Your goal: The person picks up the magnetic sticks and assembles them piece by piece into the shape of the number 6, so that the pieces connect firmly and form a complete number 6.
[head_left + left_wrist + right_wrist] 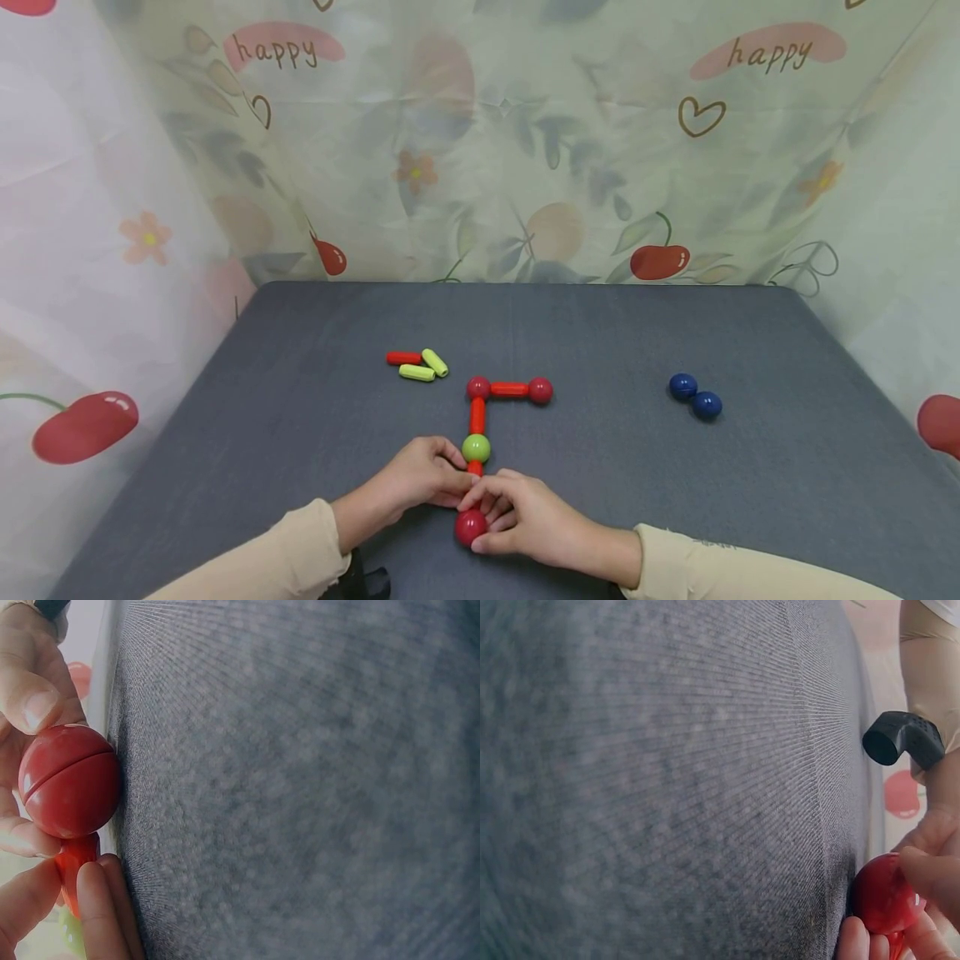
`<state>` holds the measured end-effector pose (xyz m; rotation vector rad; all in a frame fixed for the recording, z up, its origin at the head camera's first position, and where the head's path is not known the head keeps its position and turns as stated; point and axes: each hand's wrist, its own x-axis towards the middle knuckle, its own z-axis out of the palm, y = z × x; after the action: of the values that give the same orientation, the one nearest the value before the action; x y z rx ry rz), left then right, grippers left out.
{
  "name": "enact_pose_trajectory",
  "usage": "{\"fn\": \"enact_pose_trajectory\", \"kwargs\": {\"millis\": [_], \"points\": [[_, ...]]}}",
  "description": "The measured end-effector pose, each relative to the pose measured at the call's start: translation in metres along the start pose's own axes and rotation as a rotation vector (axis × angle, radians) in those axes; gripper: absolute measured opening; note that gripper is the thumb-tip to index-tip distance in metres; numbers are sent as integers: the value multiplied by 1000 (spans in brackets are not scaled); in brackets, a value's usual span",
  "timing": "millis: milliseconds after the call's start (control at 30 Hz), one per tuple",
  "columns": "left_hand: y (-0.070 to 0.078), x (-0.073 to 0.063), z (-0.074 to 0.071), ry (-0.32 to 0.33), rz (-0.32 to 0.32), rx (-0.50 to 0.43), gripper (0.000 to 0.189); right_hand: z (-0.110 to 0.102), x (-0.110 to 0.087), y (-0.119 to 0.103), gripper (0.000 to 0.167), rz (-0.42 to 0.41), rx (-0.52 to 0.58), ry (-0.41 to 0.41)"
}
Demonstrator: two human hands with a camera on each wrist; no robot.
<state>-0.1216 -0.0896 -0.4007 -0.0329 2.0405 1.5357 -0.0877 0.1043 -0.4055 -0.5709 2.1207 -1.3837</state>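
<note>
A chain of balls and rods lies on the grey table. At its near end, a red ball (470, 528) is held by the fingers and thumb of my right hand (536, 521). My left hand (423, 475) pinches the short red rod (75, 866) that joins this ball to a green ball (476, 448); fingers hide part of the rod in the head view. Beyond the green ball, another red rod (477, 416) runs to a red corner ball (478, 387). From there a sideways red rod (510, 389) ends in a further red ball (541, 391).
Left of the chain's far end lie a loose red rod (403, 358) and two yellow-green rods (417, 372). Two blue balls (683, 386) sit together on the right side of the grey table (600, 333). A patterned curtain (510, 167) hangs behind the far edge.
</note>
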Motion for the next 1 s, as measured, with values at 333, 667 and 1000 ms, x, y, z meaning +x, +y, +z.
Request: {"fn": "enact_pose_trajectory", "kwargs": {"millis": [333, 667, 1000], "points": [[-2, 0, 0, -12, 16, -15, 28, 1, -1, 0, 23, 0, 15, 10], [-2, 2, 0, -6, 8, -16, 28, 0, 0, 0, 23, 14, 14, 9], [3, 3, -6, -17, -50, 10, 31, 0, 0, 0, 23, 10, 22, 13]]}}
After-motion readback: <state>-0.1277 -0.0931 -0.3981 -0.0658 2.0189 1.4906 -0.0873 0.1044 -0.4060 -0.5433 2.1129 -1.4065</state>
